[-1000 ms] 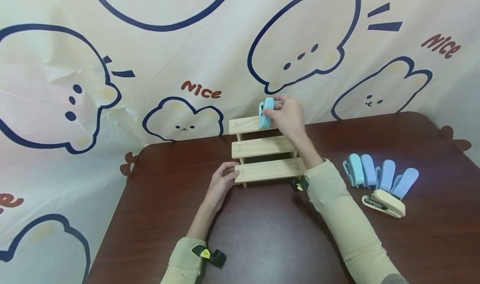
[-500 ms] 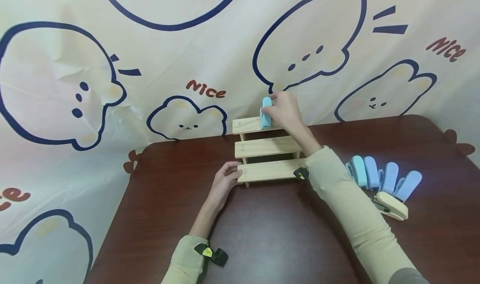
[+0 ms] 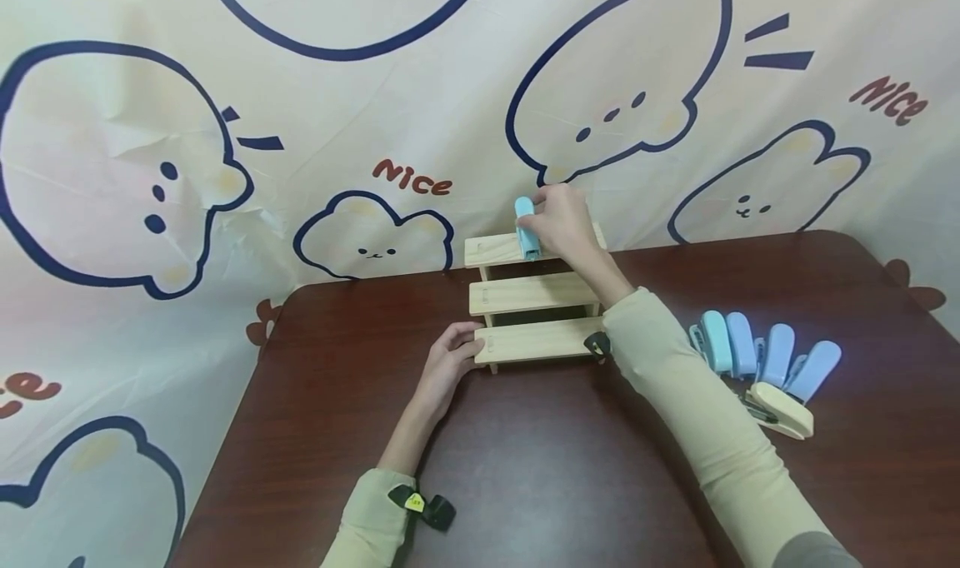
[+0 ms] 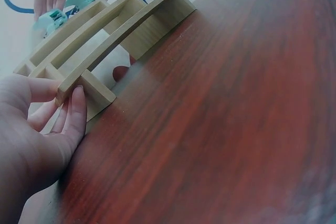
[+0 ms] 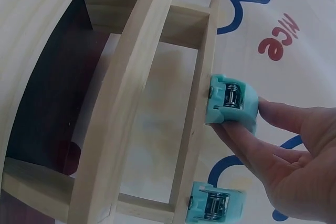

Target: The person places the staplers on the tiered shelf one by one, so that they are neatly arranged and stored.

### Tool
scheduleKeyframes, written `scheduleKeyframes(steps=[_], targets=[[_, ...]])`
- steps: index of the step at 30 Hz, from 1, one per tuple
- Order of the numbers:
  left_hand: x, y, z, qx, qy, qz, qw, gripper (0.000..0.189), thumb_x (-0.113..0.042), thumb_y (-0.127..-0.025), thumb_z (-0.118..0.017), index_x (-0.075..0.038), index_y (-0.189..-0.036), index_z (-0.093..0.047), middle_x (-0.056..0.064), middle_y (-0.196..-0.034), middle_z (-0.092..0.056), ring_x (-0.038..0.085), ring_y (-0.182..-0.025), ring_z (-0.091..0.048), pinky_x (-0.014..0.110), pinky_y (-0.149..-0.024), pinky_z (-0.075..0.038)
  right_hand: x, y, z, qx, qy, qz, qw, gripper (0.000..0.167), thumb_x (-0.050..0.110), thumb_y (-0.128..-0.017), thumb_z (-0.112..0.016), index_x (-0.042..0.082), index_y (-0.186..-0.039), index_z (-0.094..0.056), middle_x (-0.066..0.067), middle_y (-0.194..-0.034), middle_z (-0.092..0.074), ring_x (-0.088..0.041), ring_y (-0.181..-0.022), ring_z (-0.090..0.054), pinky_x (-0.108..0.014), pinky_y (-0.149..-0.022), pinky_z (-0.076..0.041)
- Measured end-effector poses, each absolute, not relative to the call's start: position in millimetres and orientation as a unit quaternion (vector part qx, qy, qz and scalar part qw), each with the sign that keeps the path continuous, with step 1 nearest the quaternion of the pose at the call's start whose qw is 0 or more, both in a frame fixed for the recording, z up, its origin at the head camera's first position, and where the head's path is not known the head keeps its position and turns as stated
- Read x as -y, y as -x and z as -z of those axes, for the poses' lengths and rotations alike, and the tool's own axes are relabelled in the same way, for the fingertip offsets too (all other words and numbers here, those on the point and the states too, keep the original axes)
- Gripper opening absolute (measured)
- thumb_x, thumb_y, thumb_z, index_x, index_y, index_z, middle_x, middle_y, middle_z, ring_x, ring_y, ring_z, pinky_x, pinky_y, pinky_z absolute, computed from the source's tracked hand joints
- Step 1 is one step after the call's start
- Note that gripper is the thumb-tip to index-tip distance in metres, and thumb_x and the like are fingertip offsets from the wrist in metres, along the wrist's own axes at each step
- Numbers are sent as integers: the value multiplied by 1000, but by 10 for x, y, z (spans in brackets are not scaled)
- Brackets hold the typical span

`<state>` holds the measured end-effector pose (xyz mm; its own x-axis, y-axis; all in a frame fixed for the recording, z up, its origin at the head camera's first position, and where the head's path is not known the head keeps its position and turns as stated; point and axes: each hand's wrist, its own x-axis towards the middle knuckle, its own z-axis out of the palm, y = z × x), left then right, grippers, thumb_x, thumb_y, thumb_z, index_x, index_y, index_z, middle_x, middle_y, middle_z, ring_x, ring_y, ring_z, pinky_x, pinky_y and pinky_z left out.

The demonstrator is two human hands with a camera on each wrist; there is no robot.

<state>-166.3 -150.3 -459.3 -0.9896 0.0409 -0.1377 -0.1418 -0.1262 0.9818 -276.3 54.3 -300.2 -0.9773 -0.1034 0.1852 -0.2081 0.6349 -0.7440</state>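
A pale wooden three-step rack (image 3: 538, 341) stands at the table's back edge. My left hand (image 3: 450, 356) grips the left end of its lowest step, thumb and fingers round the board in the left wrist view. My right hand (image 3: 566, 222) pinches a light-blue stapler (image 3: 527, 233) on the top step. That stapler stands on end, leaning a little left in the head view. The right wrist view shows its end right at the top board, with thumb and fingers on opposite sides. Another teal stapler (image 5: 216, 204) stands on the same step, hidden behind my right hand in the head view.
Right of the rack, a teal stapler (image 3: 717, 341) and several blue staplers (image 3: 777, 354) lie side by side on the dark wooden table (image 3: 525, 468). A cream stapler (image 3: 783, 410) lies in front of them. A printed cloth (image 3: 337, 127) hangs close behind the rack.
The stapler in my right hand has turned from showing its side to showing its narrow back, then leaned slightly left. My left hand keeps its grip on the rack.
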Motion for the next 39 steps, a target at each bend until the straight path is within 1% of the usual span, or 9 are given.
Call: scheduleKeyframes(steps=[7,11,17,20,22,26,29,32,39], targets=[[1485,1664,4618,-658,34,-749,66,34,-7,-100,-63,5,-132,-56,14,-118,-59,17,-93,-61,29,-80,-54,-555,2769,3049,907,-79,-407,77,41,12,-94,-77,-12,-125,-67,-26,-117,-71,-31,-94,-64,-42,-93,-55],[1472,1663,4622,-657,36,-750,66,34,-6,-99,-63,5,-131,-57,14,-117,-60,18,-93,-61,30,-80,-54,-570,2758,3102,901,-80,-417,89,41,13,-96,-75,-12,-127,-66,-26,-120,-70,-31,-100,-69,-41,-91,-57],[1443,1653,4618,-657,33,-750,69,34,-6,-99,-63,4,-131,-58,12,-115,-60,17,-92,-62,30,-80,-54,-690,2642,3150,874,-76,-462,128,39,16,-99,-70,-10,-128,-65,-24,-121,-70,-35,-114,-68,-44,-99,-53],[1439,1656,4620,-656,34,-751,68,34,-6,-99,-63,5,-131,-57,13,-116,-60,17,-93,-62,30,-80,-54,-821,2545,3159,857,-83,-487,145,35,17,-101,-67,-8,-125,-67,-23,-118,-71,-35,-109,-68,-45,-97,-53],[1445,1656,4619,-657,37,-750,65,34,-5,-99,-63,5,-131,-58,14,-117,-60,17,-93,-62,30,-80,-54,-925,2475,3180,847,-96,-499,153,32,15,-102,-65,-9,-122,-69,-23,-113,-72,-35,-102,-70,-44,-91,-54],[1468,1658,4617,-660,37,-748,62,33,-5,-99,-63,4,-131,-57,14,-118,-60,18,-94,-61,30,-80,-54,-1147,2328,3236,843,-92,-506,158,29,17,-104,-63,-6,-119,-72,-22,-105,-74,-33,-93,-72,-32,-81,-55],[1481,1658,4613,-659,33,-749,62,34,-5,-99,-63,4,-131,-57,13,-118,-59,18,-95,-61,30,-81,-54,-1313,2233,3282,847,-76,-498,168,29,19,-104,-64,-5,-117,-73,-21,-102,-75,-32,-89,-73,-20,-74,-55],[1486,1660,4612,-656,34,-751,61,33,-4,-99,-63,5,-131,-57,13,-117,-60,18,-94,-61,29,-80,-54,-1469,2151,3329,854,-65,-484,178,28,19,-103,-65,-4,-116,-75,-21,-99,-75,-32,-85,-75,-13,-68,-53],[1500,1665,4606,-656,35,-751,61,34,-4,-99,-63,5,-131,-57,12,-116,-60,18,-93,-61,29,-80,-54,-1841,1999,3401,865,-56,-475,151,34,25,-104,-65,-3,-122,-73,-22,-101,-75,-30,-87,-75,-13,-70,-54]])
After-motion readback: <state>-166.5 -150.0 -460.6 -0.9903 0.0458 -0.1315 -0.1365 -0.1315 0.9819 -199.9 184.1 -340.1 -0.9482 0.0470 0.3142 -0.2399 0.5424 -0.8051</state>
